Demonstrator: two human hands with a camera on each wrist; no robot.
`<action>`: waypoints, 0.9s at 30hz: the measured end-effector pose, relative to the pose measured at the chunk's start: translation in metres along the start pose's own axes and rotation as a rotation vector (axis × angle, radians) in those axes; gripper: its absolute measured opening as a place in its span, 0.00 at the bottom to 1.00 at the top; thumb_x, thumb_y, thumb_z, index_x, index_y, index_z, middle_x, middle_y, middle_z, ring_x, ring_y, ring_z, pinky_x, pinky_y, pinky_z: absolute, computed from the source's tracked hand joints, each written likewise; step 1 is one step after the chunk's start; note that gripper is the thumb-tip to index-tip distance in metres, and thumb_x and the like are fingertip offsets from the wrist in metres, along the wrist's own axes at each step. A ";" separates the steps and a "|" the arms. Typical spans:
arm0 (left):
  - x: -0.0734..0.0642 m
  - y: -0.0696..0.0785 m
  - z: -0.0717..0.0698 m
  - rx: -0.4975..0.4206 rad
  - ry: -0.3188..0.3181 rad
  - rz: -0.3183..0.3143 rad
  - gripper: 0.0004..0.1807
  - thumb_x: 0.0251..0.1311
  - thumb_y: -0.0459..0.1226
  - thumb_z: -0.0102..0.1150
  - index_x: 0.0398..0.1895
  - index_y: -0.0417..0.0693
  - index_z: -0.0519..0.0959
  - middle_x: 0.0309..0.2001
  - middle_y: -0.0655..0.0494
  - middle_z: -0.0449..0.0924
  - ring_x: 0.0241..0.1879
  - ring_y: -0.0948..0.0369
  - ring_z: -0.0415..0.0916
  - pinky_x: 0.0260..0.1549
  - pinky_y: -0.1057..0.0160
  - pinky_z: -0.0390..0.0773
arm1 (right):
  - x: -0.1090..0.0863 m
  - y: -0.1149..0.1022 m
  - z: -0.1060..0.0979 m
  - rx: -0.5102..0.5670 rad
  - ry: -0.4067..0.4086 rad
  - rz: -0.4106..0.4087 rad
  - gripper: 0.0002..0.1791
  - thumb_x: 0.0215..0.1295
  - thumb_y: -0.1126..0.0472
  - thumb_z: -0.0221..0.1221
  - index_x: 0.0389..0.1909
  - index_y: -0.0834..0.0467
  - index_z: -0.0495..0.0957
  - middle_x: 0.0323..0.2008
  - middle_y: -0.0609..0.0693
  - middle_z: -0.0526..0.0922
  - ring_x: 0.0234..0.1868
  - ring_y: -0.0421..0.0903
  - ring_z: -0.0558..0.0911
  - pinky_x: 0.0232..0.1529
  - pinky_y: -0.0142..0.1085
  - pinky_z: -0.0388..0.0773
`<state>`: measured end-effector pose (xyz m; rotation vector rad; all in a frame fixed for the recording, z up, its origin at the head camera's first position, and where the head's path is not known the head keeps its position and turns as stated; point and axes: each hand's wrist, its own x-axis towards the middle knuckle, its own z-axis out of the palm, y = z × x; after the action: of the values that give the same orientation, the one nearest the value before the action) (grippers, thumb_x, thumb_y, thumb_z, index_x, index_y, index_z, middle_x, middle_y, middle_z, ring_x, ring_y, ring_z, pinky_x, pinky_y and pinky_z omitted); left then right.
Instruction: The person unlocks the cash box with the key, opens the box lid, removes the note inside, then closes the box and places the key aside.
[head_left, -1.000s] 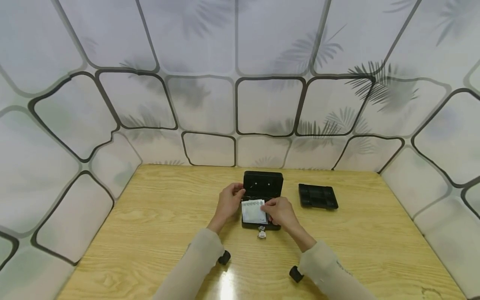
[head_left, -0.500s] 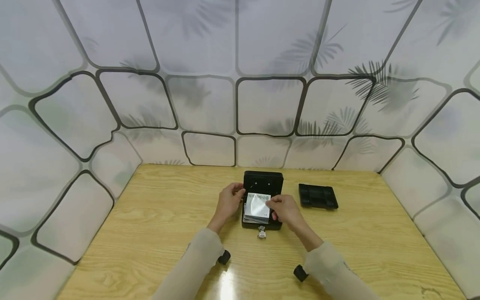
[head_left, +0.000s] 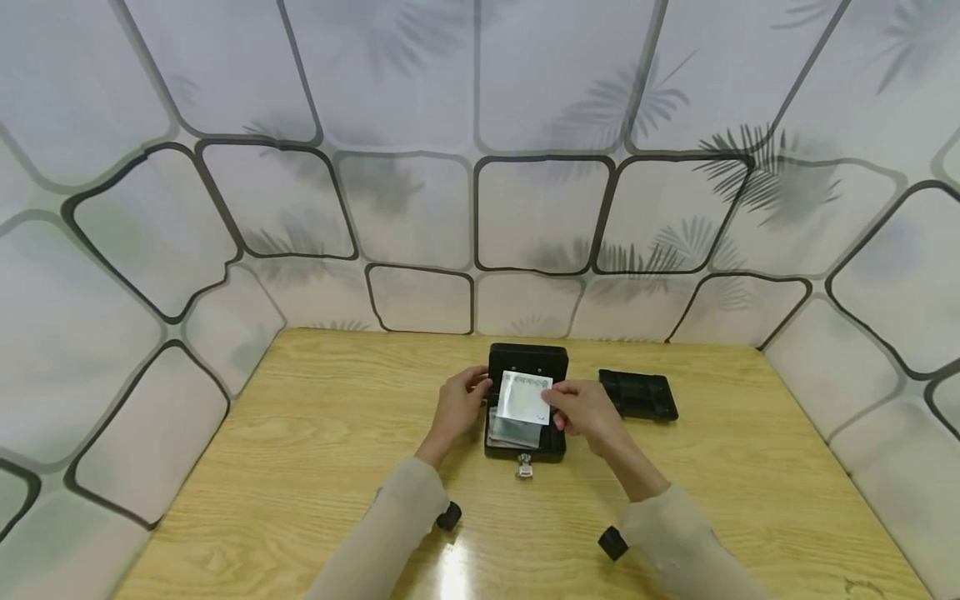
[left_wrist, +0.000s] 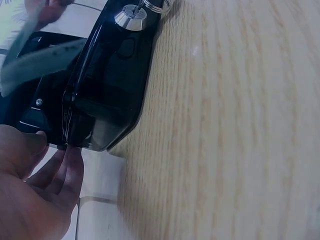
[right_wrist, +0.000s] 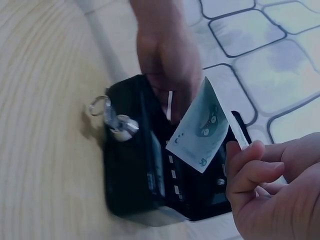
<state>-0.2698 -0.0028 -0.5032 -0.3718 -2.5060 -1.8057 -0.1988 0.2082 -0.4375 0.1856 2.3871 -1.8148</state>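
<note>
A small black cash box (head_left: 555,450) stands on the table with its lid (head_left: 528,357) raised. My left hand (head_left: 459,407) grips the lid's left edge near the hinge; in the left wrist view its thumb lies on the lid and its fingers go behind. My right hand (head_left: 591,410) pinches a folded pale banknote (head_left: 525,398) by its right edge above the box. In the right wrist view this banknote (right_wrist: 202,127) shows a green printed face, its edge between thumb and fingers. More notes (head_left: 513,433) lie inside the box. A key (left_wrist: 142,5) sits in the front lock (left_wrist: 131,19).
A black compartment tray (head_left: 637,395) rests on the wooden table (head_left: 337,433) to the right of the box, partly overlapped by my right hand. A patterned fabric wall (head_left: 420,208) rises behind the table and along both sides.
My right hand has lifted the banknote up and to the right, off the notes in the box, which now show below it. My left hand has stayed at the lid.
</note>
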 end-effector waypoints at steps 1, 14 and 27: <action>0.000 0.000 0.000 0.001 -0.002 0.004 0.16 0.74 0.30 0.57 0.61 0.32 0.79 0.52 0.36 0.84 0.46 0.46 0.86 0.40 0.60 0.88 | -0.001 -0.002 -0.003 0.003 -0.003 0.002 0.11 0.76 0.61 0.61 0.35 0.65 0.81 0.16 0.50 0.73 0.18 0.42 0.69 0.18 0.31 0.61; -0.001 -0.001 -0.002 0.036 -0.004 0.039 0.20 0.74 0.30 0.57 0.67 0.37 0.77 0.52 0.38 0.85 0.45 0.48 0.86 0.39 0.60 0.88 | -0.015 -0.013 -0.049 0.008 -0.009 -0.018 0.15 0.77 0.60 0.59 0.48 0.71 0.77 0.22 0.50 0.75 0.20 0.39 0.71 0.19 0.30 0.65; 0.000 -0.002 -0.002 0.046 -0.026 0.030 0.20 0.75 0.30 0.56 0.67 0.36 0.77 0.53 0.38 0.84 0.47 0.48 0.85 0.40 0.60 0.88 | -0.040 -0.009 -0.106 -0.055 -0.014 -0.040 0.16 0.78 0.57 0.59 0.45 0.70 0.76 0.19 0.48 0.73 0.19 0.38 0.67 0.19 0.29 0.64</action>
<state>-0.2704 -0.0054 -0.5047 -0.4316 -2.5396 -1.7401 -0.1648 0.3071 -0.3942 0.1196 2.4446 -1.7589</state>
